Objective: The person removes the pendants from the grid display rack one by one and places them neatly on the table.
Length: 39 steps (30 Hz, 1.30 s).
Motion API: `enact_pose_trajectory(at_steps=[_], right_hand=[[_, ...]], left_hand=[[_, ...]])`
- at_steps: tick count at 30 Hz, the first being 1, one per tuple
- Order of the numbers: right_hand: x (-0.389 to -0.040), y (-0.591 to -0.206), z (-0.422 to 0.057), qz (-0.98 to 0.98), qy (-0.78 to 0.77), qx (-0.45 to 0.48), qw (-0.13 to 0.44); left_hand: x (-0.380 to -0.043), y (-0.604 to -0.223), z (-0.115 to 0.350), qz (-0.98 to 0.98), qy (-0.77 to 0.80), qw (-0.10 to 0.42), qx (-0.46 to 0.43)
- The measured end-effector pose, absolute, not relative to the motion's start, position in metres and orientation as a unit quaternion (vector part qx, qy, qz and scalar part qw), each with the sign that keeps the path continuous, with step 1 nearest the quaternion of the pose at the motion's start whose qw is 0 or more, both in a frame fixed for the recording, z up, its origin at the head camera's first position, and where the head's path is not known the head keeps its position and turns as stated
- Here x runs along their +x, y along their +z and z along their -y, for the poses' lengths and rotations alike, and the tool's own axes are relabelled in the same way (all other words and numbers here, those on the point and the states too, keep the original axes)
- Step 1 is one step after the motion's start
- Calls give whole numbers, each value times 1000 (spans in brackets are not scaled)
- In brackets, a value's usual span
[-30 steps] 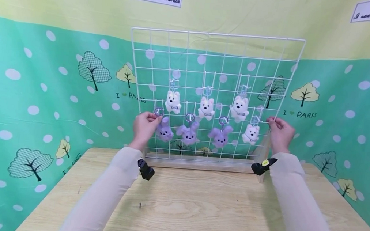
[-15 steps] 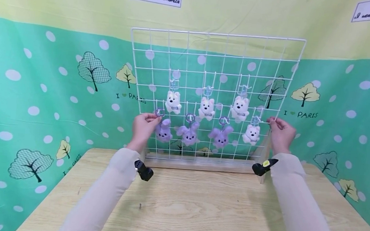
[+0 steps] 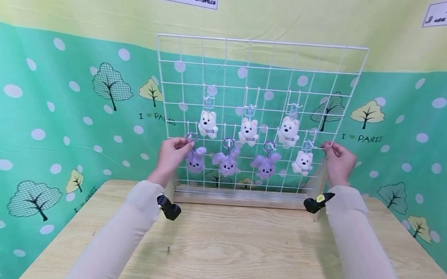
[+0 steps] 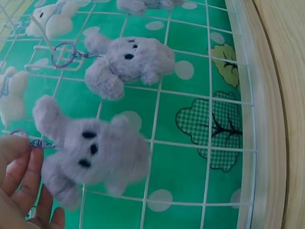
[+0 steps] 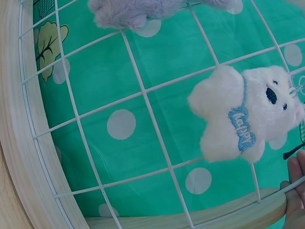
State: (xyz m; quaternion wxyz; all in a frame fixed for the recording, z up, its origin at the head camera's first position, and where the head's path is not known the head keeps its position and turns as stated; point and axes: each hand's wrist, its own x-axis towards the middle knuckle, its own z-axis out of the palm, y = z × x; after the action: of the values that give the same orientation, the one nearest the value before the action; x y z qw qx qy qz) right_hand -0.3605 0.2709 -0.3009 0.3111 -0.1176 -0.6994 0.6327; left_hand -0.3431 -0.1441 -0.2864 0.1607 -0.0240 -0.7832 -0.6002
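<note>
My left hand (image 3: pixel 172 157) pinches the purple ring at the top of a fluffy purple bunny keychain (image 4: pixel 102 155) on the white wire grid panel (image 3: pixel 261 41). The ring overlaps a hook at the grid's left side. At the opposite side, my right hand (image 3: pixel 339 160) grips the grid's edge wire, beside a white dog keychain (image 5: pixel 238 114) with a blue bone-shaped patch. Two more bunny keychains, one of them the middle bunny (image 3: pixel 226 163), hang along the lower row. Above them are three white dog keychains, including the middle dog (image 3: pixel 249 132).
The grid stands upright in a wooden base (image 3: pixel 242 200) at the back of the wooden table (image 3: pixel 222 245). Behind it hangs a green and yellow patterned cloth (image 3: pixel 43 97). A small dark mark (image 3: pixel 168 250) shows on the tabletop at front left.
The bunny at the left has swung slightly left and down, and its ears have turned outward. My left wrist has shifted a little left. The right hand keeps its place on the grid.
</note>
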Motion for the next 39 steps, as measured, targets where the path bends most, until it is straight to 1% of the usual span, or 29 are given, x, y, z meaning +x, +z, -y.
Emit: enact_pose_trajectory(at_steps=[3, 11, 23, 30, 39], right_hand=[[-361, -301, -271, 696, 636, -120, 310], [-361, -302, -270, 699, 631, -112, 317], [-360, -302, -269, 699, 632, -113, 316], [-360, -302, -269, 702, 630, -115, 312], [-361, -302, -271, 698, 630, -112, 322]], left_hand=[[-343, -288, 147, 787, -593, 163, -37], [-343, -292, 153, 798, -565, 197, -65], [-339, -289, 163, 791, -572, 209, -59], [-332, -285, 169, 783, -570, 240, -66], [-321, -284, 171, 763, -597, 235, -82]])
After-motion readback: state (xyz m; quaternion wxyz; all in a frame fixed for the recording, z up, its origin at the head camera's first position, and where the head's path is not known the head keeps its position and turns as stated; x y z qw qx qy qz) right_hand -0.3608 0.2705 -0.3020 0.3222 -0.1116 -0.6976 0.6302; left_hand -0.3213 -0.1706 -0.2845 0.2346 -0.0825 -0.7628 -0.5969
